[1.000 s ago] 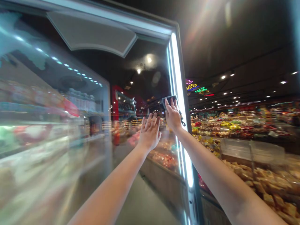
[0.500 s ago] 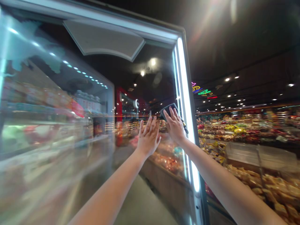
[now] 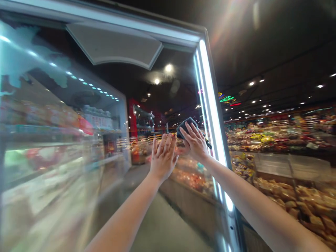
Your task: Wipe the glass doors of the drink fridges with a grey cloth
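Observation:
A large glass door (image 3: 110, 84) in a frame with bright light strips stands in front of me. My left hand (image 3: 163, 155) is against the glass near its middle, fingers stretched out, holding nothing. To its right, my right hand (image 3: 194, 141) lies spread over a folded dark cloth (image 3: 183, 128) and presses it to the glass beside the lit right edge (image 3: 210, 94). Part of the cloth hangs out below the right hand's fingers.
Right of the door are bins of packaged goods (image 3: 309, 199) with clear dividers (image 3: 291, 166). Blurred shelves with bottles (image 3: 96, 117) show in the glass at left. A pale floor (image 3: 168, 224) shows through the lower glass.
The view has shifted slightly, and the door's lower right edge now lies farther right. My left hand is slightly lower and more to the left. The cloth and right hand have moved slightly left on the glass.

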A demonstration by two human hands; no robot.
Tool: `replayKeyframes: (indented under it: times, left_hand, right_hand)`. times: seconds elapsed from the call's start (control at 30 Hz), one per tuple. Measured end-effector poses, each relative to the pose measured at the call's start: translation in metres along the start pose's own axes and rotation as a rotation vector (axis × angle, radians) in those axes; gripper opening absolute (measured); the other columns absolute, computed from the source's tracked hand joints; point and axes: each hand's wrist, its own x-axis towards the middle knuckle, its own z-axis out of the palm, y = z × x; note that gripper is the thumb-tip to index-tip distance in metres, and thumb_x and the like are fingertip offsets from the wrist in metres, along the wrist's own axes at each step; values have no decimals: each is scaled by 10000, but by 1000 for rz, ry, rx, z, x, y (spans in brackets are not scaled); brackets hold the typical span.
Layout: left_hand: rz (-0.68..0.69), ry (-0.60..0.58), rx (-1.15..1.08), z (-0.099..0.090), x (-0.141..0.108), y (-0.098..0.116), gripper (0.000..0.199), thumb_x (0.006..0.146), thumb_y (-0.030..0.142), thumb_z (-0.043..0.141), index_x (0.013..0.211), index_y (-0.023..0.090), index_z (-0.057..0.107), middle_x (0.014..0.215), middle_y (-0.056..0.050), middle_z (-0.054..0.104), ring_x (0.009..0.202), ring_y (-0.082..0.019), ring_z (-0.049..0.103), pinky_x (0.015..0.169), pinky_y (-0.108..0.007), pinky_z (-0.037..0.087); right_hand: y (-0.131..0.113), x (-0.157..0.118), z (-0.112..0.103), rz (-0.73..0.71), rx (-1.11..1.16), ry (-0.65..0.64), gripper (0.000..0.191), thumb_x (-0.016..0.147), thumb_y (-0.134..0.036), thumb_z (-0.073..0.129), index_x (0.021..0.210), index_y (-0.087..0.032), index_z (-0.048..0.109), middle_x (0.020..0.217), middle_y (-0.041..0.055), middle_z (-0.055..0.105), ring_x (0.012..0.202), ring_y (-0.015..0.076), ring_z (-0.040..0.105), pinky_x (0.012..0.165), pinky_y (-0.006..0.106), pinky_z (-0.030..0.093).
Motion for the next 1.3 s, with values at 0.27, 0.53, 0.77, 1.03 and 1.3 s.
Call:
replayKeyframes:
  times: [0.27,0.53,0.77,1.03,1.3]
  left_hand:
    - [-18,-62,-1,-8,-19,-22,817,981,384,556,1654,196,132,1702,-109,228,1598,-271,72,1302,-575,4]
    - [-34,-45,-11,-11,-29,-27,809,981,407,550,1644,138,174,1686,-146,258,1597,-291,75,1304,-583,26]
    - [-57,-27,20,-26,-37,-51,855,994,363,519,1657,177,14,1695,-119,241,1592,-287,135,1308,-566,41]
    - [-127,-64,48,-40,-46,-68,803,996,413,502,1650,130,132,1698,-129,239,1594,-297,124,1308,-561,34]
    - [-106,-60,85,-49,-58,-87,791,1020,472,441,1651,124,112,1694,-131,245,1590,-295,155,1309,-554,56]
  right_hand:
    - [11,13,0,146,4,76,548,1024,-279,455,1569,-326,414,1663,31,362,1556,284,281,1217,570,346]
    - [-35,8,5,-124,-8,2,460,1025,-311,499,1477,-378,546,1609,-21,455,1514,243,372,1206,465,375]
    - [-29,46,13,137,42,261,405,1012,-249,471,1340,-353,685,1504,20,583,1426,276,482,1146,509,433]
    - [-59,19,10,-230,9,15,433,1009,-272,507,1420,-356,613,1562,-17,523,1476,244,429,1200,450,365]
    - [-90,64,26,19,39,195,497,1000,-224,465,1474,-341,562,1545,25,537,1491,268,396,1257,533,271]
